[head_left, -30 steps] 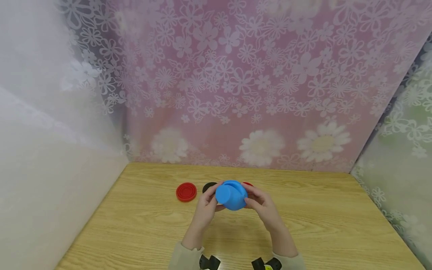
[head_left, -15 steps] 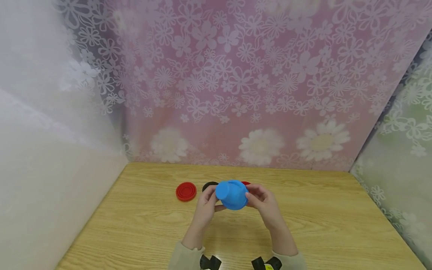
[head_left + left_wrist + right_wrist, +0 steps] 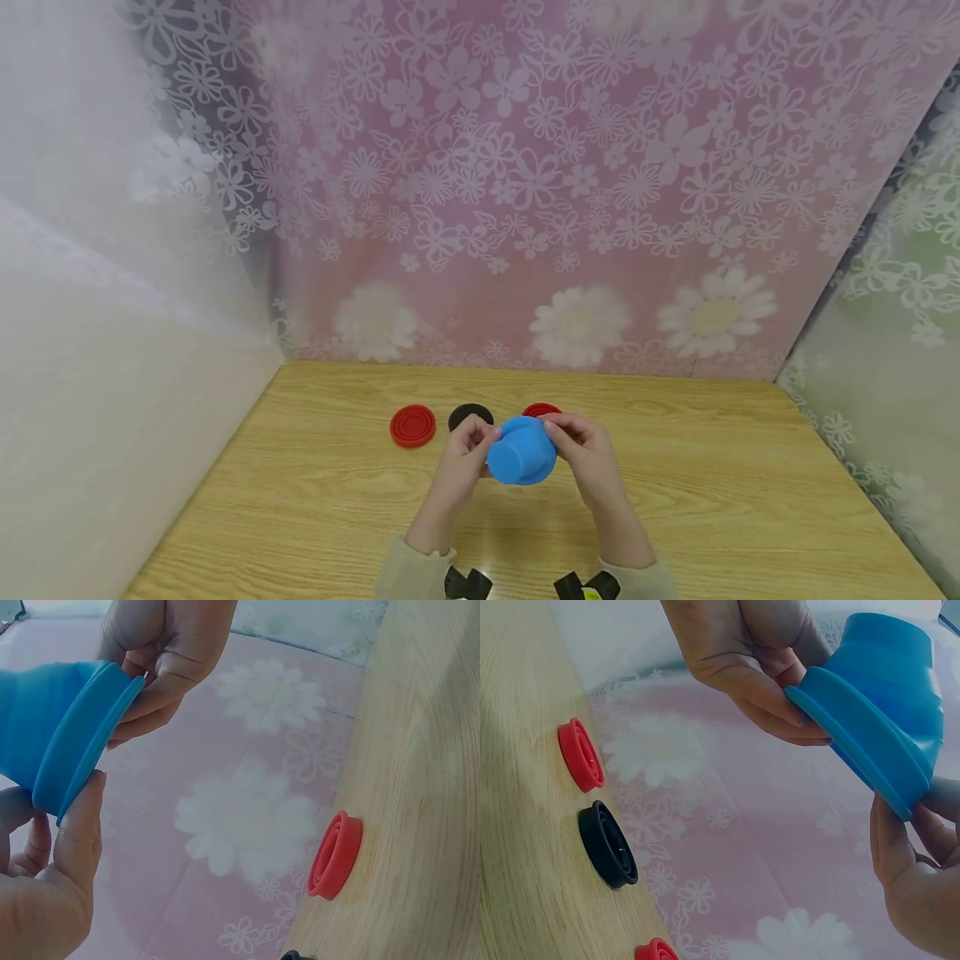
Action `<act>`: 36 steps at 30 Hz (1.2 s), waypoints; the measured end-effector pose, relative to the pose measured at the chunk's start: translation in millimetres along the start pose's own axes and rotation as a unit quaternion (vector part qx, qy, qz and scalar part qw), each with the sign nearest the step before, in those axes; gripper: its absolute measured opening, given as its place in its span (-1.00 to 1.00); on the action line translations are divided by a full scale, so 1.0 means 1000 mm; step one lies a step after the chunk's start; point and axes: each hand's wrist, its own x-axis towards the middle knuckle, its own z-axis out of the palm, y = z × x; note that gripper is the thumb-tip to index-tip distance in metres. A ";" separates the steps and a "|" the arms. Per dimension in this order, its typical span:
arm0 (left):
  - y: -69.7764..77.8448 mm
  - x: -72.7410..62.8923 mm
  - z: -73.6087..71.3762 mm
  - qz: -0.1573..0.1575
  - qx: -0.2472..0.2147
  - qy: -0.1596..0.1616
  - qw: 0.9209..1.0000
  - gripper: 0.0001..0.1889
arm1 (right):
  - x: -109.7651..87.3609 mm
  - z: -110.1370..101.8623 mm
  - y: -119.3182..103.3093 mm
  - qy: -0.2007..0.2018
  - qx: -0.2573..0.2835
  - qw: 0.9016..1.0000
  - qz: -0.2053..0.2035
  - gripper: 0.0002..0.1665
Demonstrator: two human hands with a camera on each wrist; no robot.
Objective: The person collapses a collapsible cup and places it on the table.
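Note:
A blue collapsible silicone cup (image 3: 521, 452) is held above the table between both hands, its narrow base tilted toward the head camera. My left hand (image 3: 459, 467) pinches the wide rim on the left side, thumb on the outside. On the other side my right hand (image 3: 591, 462) pinches the same rim between thumb and fingers. The left wrist view shows the cup's wall (image 3: 45, 720) pulled out to its length behind the thick rim. In the right wrist view the wall (image 3: 900, 682) looks unevenly folded near the rim.
Beyond the hands, a flat red folded cup (image 3: 413, 426) lies on the wooden table (image 3: 337, 500). A black one (image 3: 471, 414) and another red one (image 3: 542, 409) lie to its right, partly covered by the hands and blue cup. A flowered cloth (image 3: 480, 208) hangs behind.
The blue cup has come slightly nearer and its base has tipped downward. Both hands have shifted their pinch on the rim, and more of the black and right red pieces shows.

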 end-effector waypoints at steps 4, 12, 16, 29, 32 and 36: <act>-0.001 0.000 0.000 -0.002 0.017 -0.008 1.000 -0.79 | 0.000 0.001 0.000 -0.003 0.003 1.000 0.004 -0.73; 0.003 0.000 0.000 0.003 0.027 0.011 1.000 -0.59 | 0.001 -0.002 0.000 -0.089 0.009 0.996 -0.010 -0.58; 0.004 -0.001 0.000 0.000 -0.011 0.009 1.000 -0.53 | 0.000 -0.004 0.001 -0.129 0.009 0.991 -0.025 -0.52; 0.002 0.000 0.000 0.016 -0.020 0.023 0.999 -0.71 | -0.001 0.000 0.002 -0.072 0.012 0.996 -0.047 -0.66; 0.001 0.000 0.000 0.013 -0.024 0.018 0.999 -0.74 | -0.001 0.003 0.001 -0.047 0.013 0.998 -0.031 -0.67; 0.000 -0.001 0.000 0.014 -0.029 0.009 0.999 -0.78 | -0.002 0.007 0.001 -0.025 0.018 1.000 -0.003 -0.65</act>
